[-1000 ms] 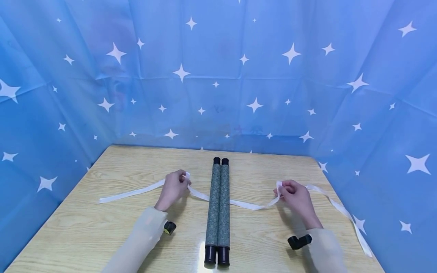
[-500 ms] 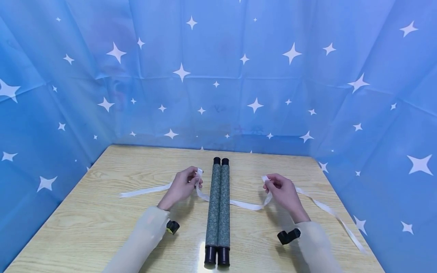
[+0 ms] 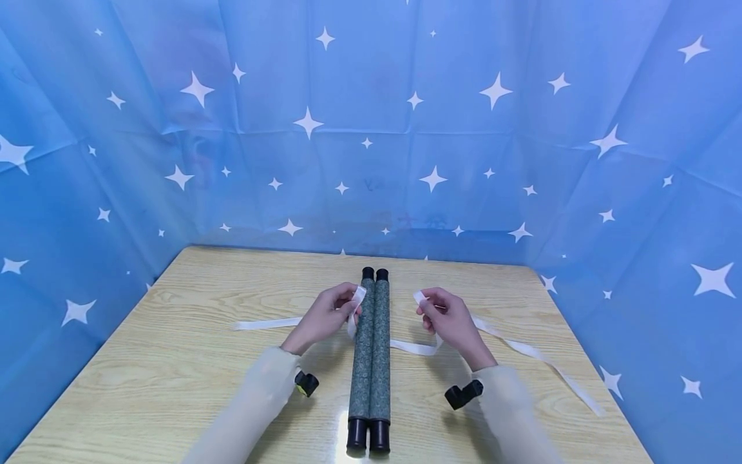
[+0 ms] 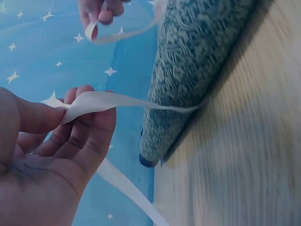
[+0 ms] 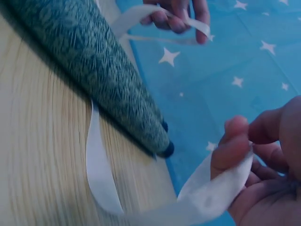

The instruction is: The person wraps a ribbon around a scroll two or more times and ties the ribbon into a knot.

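A rolled-up scroll (image 3: 371, 361) in patterned grey-green cloth lies lengthwise on the table, its two rolls side by side with black end knobs. Beneath it runs a white ribbon (image 3: 413, 348), coming out on both sides. My left hand (image 3: 324, 317) pinches the ribbon between thumb and fingers, right at the scroll's left edge. To the right of the scroll, my right hand (image 3: 453, 322) pinches the other length, raised off the table. In the left wrist view the ribbon (image 4: 96, 102) rises from under the scroll to my thumb. A slack loop of ribbon (image 5: 99, 174) shows in the right wrist view.
Loose ribbon tails trail over the wooden table (image 3: 174, 386) on both outer sides. A blue curtain (image 3: 371, 161) with white stars hangs behind and along the sides. Each wrist wears a small black camera, such as the one on the right (image 3: 464, 394).
Both hands have moved inward toward the scroll with the ribbon in their fingers. The outer tails have slid inward along the table. The scroll has stayed in place.
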Demonstrator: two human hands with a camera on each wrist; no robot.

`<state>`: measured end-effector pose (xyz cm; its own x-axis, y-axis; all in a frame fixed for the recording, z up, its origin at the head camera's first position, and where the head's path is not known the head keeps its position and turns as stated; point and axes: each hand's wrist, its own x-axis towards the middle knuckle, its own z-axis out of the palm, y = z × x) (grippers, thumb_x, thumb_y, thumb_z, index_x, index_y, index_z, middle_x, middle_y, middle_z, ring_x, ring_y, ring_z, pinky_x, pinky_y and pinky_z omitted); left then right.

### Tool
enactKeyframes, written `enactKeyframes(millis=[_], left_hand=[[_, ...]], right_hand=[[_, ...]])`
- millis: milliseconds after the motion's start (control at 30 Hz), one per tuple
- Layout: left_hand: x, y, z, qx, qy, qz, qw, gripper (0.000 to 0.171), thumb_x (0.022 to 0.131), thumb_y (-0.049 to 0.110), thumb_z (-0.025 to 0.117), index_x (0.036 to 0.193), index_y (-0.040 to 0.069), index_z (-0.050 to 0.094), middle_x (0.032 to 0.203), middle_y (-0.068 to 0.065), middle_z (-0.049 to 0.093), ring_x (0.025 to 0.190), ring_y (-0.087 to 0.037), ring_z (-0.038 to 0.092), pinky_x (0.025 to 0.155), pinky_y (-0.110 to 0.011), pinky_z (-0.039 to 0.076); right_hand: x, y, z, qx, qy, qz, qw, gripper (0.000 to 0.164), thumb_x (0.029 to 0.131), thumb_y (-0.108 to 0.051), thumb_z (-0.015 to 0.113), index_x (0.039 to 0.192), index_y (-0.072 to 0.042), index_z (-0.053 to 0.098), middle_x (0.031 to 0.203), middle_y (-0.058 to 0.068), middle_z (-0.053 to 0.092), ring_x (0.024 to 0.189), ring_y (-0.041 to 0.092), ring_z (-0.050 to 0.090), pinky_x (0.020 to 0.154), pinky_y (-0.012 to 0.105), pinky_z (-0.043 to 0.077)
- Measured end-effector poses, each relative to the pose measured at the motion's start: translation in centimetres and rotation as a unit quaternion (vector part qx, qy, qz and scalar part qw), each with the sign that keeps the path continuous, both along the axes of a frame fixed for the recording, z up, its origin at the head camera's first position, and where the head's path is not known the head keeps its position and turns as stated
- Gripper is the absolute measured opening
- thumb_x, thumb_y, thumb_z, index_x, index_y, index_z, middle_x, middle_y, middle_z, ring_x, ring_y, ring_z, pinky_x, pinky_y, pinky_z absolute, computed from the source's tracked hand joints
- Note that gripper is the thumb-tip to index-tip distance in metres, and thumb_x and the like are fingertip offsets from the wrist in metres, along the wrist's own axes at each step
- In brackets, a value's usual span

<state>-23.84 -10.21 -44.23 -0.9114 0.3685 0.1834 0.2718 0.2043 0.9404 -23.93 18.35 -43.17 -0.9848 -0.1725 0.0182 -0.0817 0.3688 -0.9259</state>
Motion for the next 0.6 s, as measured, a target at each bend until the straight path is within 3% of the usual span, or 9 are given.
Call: enactKeyframes(millis=[233, 433, 600], left_hand=[[-0.2, 1.7, 0.4, 0.008, 0.009, -0.016, 0.9998, 0.026, 0.109, 0.007, 0.045, 0.131, 0.006, 0.060, 0.103, -0.032, 0.066, 0.073, -0.022, 0.064, 0.072, -0.051, 0.058], [-0.1, 3.1, 0.8, -0.020, 0.036, -0.024, 0.9988, 0.027, 0.110, 0.010, 0.045, 0.132, 0.006, 0.061, 0.099, -0.028, 0.067, 0.069, -0.021, 0.060, 0.064, -0.039, 0.057], [0.1, 3.6, 1.0, -0.058, 0.071, -0.033, 0.9952, 0.031, 0.110, 0.012, 0.045, 0.138, 0.007, 0.059, 0.088, -0.024, 0.067, 0.065, -0.019, 0.060, 0.060, -0.029, 0.054]], right_hand=[[-0.3, -2.4, 0.1, -0.001, 0.016, 0.036, 0.999, 0.026, 0.107, -0.016, 0.056, 0.128, -0.004, 0.064, 0.097, 0.019, 0.068, 0.067, 0.023, 0.060, 0.060, 0.033, 0.052], [-0.1, -4.1, 0.1, -0.006, 0.020, 0.069, 0.997, 0.025, 0.107, -0.018, 0.056, 0.128, -0.007, 0.065, 0.098, 0.022, 0.068, 0.065, 0.020, 0.057, 0.057, 0.028, 0.048], [0.3, -4.7, 0.0, -0.021, 0.012, 0.093, 0.995, 0.020, 0.108, -0.021, 0.055, 0.119, -0.009, 0.067, 0.100, 0.027, 0.066, 0.064, 0.027, 0.055, 0.056, 0.026, 0.044]])
